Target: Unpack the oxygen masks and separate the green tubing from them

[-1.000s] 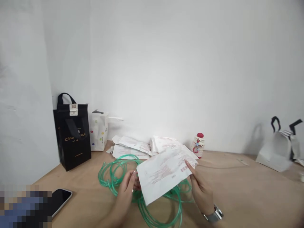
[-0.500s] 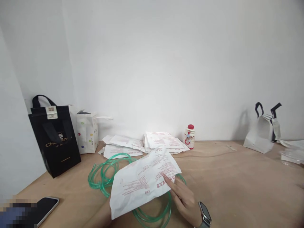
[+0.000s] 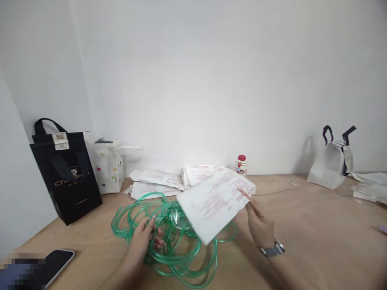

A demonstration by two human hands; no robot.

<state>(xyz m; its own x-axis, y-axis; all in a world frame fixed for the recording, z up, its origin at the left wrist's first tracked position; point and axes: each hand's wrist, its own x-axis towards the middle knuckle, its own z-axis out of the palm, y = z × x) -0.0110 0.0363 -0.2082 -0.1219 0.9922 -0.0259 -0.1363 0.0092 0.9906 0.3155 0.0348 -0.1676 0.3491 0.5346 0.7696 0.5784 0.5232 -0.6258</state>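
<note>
Well, the right hand is pinching a white printed sheet near its edge between thumb and fingers, and that pinch is keeping the sheet raised and tilted above the coils below, where a silver wristwatch is showing on the wrist. The left hand is reaching into a loose tangle of green plastic tubing, its fingers slightly spread, though whether they are closing on a strand cannot be told. The tubing is lying on a tan tabletop, with a clear plastic piece showing among its loops. Beyond it, more printed sheets are lying before a white wall, a black paper bag and a dotted paper bag are standing to the left, a red-capped bottle is standing behind the papers, and a smartphone is resting near the table's front edge.
</note>
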